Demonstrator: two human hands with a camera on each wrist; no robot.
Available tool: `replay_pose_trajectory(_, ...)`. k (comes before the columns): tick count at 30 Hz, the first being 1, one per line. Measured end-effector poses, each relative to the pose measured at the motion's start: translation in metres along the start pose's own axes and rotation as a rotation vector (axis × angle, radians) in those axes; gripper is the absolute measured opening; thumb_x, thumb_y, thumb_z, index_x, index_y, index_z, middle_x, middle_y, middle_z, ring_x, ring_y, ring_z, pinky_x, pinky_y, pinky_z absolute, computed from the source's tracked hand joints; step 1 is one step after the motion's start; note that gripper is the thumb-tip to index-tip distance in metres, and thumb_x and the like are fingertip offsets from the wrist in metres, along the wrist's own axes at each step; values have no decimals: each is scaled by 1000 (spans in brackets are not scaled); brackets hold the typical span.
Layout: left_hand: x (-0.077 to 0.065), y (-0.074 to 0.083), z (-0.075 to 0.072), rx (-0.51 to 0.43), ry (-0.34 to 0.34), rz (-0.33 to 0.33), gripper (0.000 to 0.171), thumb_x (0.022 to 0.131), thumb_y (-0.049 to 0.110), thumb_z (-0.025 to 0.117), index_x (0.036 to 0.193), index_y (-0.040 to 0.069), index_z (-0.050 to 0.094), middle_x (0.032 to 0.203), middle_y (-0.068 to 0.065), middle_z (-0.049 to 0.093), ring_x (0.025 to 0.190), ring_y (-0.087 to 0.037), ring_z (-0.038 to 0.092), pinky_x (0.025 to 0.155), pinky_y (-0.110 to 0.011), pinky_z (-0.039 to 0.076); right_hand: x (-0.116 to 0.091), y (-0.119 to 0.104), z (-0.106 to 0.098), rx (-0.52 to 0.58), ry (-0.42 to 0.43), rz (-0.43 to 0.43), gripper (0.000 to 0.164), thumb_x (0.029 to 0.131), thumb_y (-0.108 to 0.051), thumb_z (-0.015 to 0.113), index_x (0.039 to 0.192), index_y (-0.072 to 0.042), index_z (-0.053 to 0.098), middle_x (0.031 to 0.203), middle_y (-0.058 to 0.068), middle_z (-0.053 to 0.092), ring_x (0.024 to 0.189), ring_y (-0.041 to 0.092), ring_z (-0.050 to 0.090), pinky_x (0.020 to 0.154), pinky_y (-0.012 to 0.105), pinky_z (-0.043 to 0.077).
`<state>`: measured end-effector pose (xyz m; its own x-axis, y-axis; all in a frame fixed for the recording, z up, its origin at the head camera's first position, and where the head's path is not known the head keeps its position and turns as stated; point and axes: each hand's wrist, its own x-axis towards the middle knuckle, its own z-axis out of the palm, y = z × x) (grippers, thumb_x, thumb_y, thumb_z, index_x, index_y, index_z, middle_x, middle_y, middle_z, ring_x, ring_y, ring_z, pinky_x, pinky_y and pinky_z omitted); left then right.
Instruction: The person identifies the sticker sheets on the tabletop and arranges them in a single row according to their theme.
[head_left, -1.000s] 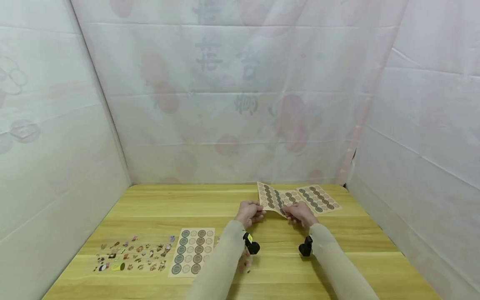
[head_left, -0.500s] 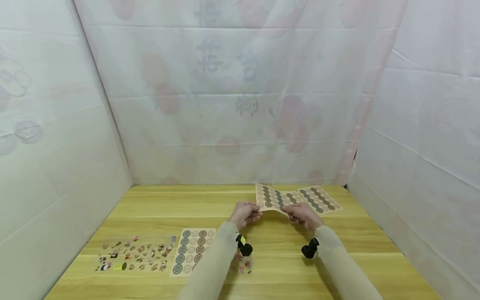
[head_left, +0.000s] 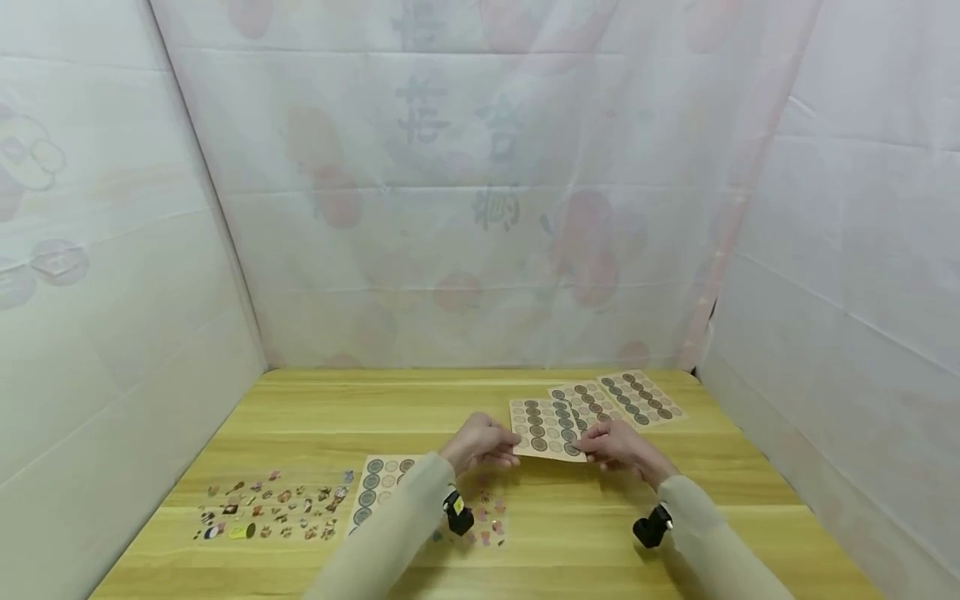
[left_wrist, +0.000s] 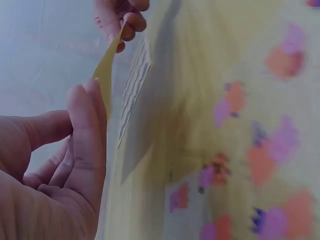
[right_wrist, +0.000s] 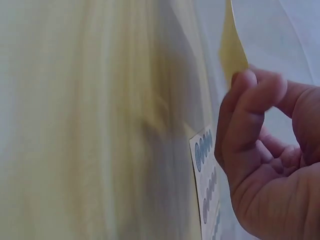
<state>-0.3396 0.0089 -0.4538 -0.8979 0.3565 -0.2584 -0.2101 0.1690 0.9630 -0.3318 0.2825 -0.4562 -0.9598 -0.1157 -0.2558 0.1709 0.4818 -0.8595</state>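
The printed sheet [head_left: 543,427] hangs above the table [head_left: 570,508], my left hand [head_left: 480,440] pinching near one front corner, my right hand [head_left: 621,446] near the other, likely so it won't sag.

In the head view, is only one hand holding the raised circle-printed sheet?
No, the left hand and right hand each pinch a near corner of the sheet.
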Motion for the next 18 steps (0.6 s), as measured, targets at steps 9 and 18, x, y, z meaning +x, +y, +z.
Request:
replay_pose_trajectory(9,-26,-10,4,66,-112,-47,19,88,12,70,79,-5,72,63,-12,70,46,-10,62,44,-19,52,-23,2,6,-22,-134,-27,23,84,-17,78,94,1,67,65,1,63,55,7,58,49,20,51)
replay_pose_trajectory(18,-37,-16,9,117,-163,-56,22,89,12,70,75,-5,71,62,-11,69,46,-10,62,41,-16,48,-38,10,7,-17,-180,-30,21,85,-19,76,88,0,66,65,2,65,55,7,60,49,20,52)
